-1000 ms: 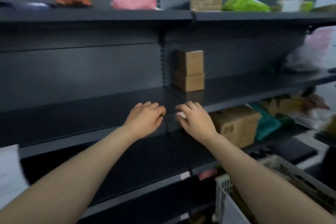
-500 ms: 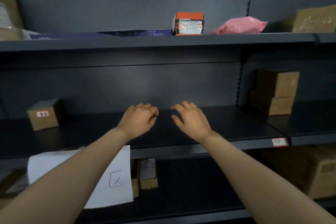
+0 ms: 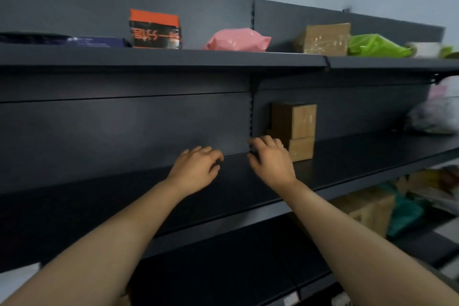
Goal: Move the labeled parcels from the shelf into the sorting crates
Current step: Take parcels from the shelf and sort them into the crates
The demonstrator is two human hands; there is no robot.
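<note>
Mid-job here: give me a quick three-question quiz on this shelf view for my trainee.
1. True or false: the right hand is gripping a parcel.
2. What lies between the orange-topped box and the taped cardboard box on the top shelf?
3. How many stacked brown boxes stand on the middle shelf? A) one B) two C) four

Key: 1. False; both it and the left hand are empty. 2. A pink bag. 3. B.

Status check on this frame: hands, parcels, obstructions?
Left hand and right hand empty, over middle shelf. Stacked cardboard boxes just beyond right hand, untouched. Nothing between.
</note>
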